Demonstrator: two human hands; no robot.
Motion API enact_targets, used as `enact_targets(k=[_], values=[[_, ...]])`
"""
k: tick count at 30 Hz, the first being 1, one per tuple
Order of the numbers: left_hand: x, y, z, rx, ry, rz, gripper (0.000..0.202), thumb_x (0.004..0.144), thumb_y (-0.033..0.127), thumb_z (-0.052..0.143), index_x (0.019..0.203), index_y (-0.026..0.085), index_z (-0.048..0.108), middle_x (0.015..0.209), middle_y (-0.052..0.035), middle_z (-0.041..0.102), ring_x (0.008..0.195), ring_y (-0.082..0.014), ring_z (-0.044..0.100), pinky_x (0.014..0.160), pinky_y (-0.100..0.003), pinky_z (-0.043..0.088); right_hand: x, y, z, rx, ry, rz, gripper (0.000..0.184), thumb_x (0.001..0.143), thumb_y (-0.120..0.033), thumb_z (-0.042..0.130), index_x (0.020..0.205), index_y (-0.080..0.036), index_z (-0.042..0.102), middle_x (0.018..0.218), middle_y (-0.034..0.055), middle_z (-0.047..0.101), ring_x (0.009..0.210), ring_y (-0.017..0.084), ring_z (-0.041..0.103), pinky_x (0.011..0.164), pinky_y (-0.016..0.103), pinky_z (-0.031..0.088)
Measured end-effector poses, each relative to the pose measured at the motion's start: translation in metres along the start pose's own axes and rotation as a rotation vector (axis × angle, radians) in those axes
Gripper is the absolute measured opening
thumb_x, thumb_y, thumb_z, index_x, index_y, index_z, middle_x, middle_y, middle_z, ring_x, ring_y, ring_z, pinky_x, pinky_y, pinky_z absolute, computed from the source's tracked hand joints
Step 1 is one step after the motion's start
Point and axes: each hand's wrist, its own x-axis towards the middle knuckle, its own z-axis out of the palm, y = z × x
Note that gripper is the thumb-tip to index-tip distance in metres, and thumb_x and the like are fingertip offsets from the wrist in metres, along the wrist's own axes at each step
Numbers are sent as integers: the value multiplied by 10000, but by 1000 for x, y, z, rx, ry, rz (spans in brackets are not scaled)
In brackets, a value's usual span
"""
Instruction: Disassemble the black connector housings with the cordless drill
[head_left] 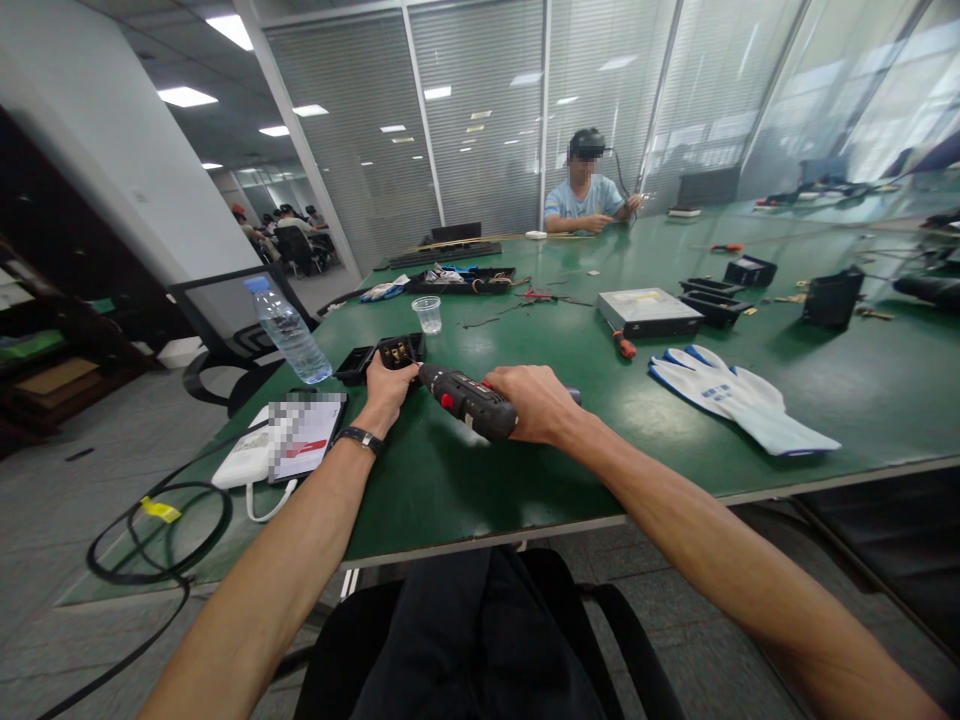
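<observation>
My right hand (534,400) is wrapped round the handle of a black cordless drill (472,402) with a red button on its side. The drill lies level and points left, its tip close to a small black box (402,350) with brass-coloured parts inside. Whether the tip touches the box I cannot tell. My left hand (388,388) grips the near side of that box on the green table. Directly left of it is another black plastic piece (354,365), perhaps a cover. A clear plastic cup (427,315) stands just behind the box.
A water bottle (291,335), a white device (251,445) and a phone (309,438) with cables are on the left. A white glove (739,398), a metal drive (648,311), a screwdriver (624,345) and black boxes (712,300) lie right. Across the table (525,500) sits a co-worker (585,200).
</observation>
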Motion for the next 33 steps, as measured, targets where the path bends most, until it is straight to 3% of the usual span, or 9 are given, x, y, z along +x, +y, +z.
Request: enact_targets(k=[17, 28, 33], values=[[0, 0, 0, -7, 13, 1, 466, 516, 110, 826, 947, 140, 654, 910, -43, 700, 818, -166, 653, 817, -333, 540, 0, -1, 3, -11, 0, -9, 304, 769, -446, 640, 969, -218, 638, 954, 57, 724, 773, 205, 653, 572, 306, 265], [-1, 1, 0, -7, 50, 21, 480, 516, 112, 835, 961, 143, 657, 917, -36, 690, 820, -160, 647, 817, -327, 538, -2, -2, 4, 37, 28, -31, 399, 784, -425, 652, 1131, -228, 637, 1068, 60, 717, 852, 219, 665, 591, 299, 283], [0, -1, 0, -18, 36, 24, 473, 521, 115, 839, 956, 147, 655, 920, -41, 690, 821, -168, 649, 825, -344, 538, -1, -3, 1, 25, -13, -23, 323, 789, -403, 635, 1049, -213, 646, 1030, 74, 723, 838, 215, 661, 598, 293, 293]])
